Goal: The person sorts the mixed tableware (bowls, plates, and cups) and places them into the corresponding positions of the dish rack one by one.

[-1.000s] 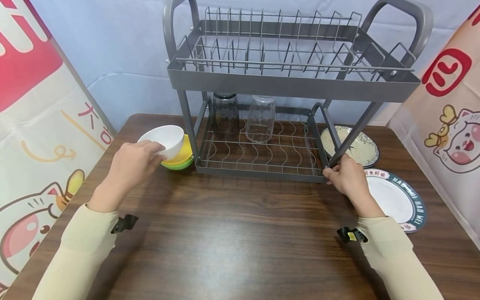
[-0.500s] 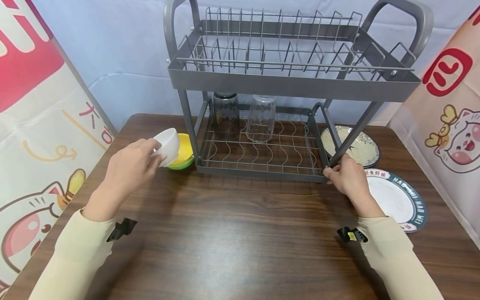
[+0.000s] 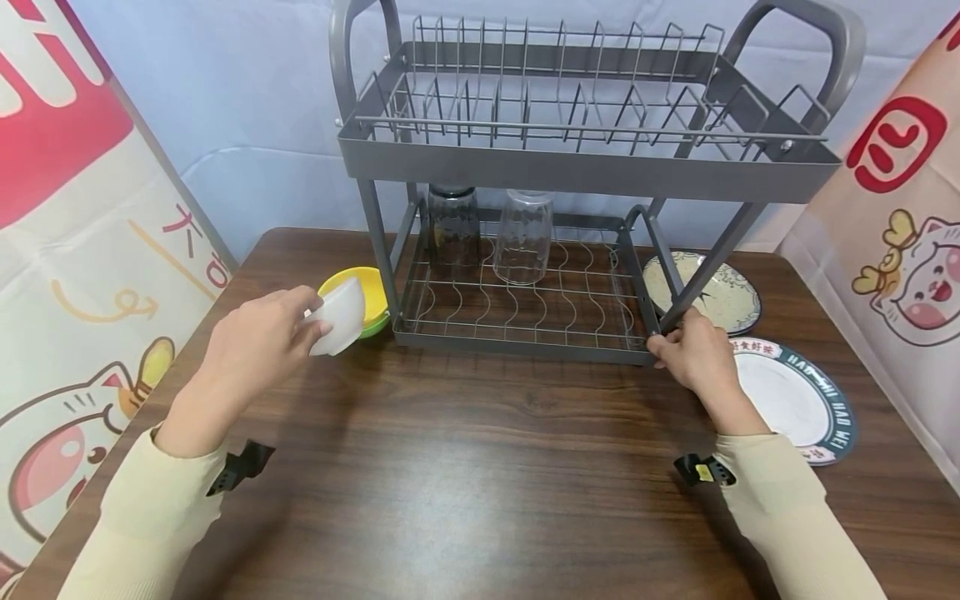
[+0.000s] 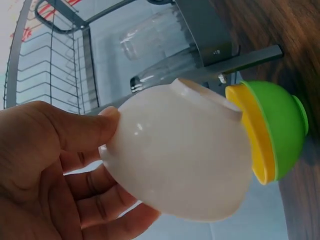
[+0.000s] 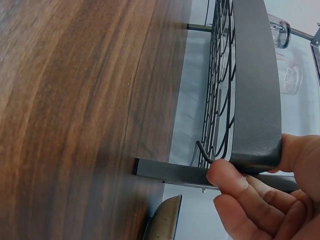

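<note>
White bowl (image 3: 343, 318), left of centre in the frame, tilts at the right of the nearer left hand (image 3: 251, 346), which pinches it by the rim, and left of the dish rack (image 3: 592, 172), whose lower right corner the farther right hand (image 3: 699, 354) grips

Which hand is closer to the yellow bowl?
Left. The left hand is just left of the yellow bowl, holding the white bowl; the right hand is farther away, right of it, gripping the rack.
</note>
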{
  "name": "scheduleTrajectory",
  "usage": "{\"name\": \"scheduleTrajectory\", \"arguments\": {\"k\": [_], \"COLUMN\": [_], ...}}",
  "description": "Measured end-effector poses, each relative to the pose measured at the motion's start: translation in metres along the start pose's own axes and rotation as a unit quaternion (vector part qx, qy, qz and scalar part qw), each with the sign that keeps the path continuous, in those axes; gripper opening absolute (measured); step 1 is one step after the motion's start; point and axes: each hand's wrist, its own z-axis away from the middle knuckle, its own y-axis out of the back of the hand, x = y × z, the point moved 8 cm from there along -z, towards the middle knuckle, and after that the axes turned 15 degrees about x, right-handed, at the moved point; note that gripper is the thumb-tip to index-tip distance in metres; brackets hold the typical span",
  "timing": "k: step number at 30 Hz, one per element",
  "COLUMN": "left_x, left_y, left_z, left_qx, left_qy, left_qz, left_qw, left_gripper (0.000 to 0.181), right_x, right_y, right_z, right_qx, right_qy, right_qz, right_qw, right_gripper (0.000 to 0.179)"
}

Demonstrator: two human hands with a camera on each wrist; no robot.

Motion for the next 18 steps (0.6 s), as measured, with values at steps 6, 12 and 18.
{"name": "scheduleTrajectory", "arguments": {"k": [6,12,18], "left_x": [0.004,0.007,0.011], "left_y": [-0.002,-0.005,-0.008], "left_z": [0.002,0.003,0.003], "left_qx": [-0.029,-0.049,-0.064], "left_qy": [0.006,0.014,0.018], "left_qz": [0.034,0.077,0.1], "left_qw": [0.999,0.9957,0.9928], "left_gripper": [0.02,0.021,0.022], "right_x": [-0.001,0.0,0.0], "right_y": [0.0,0.0,0.0], "right_z": [0.0,0.0,0.0], "right_qx": [0.0,0.0,0.002], "right_qy": [-0.001,-0.005,-0.002], "right_qz": [-0.004,0.0,-0.001], "right_qw": [1.0,1.0,1.0], "right_gripper": [0.028,0.028,0.028]}}
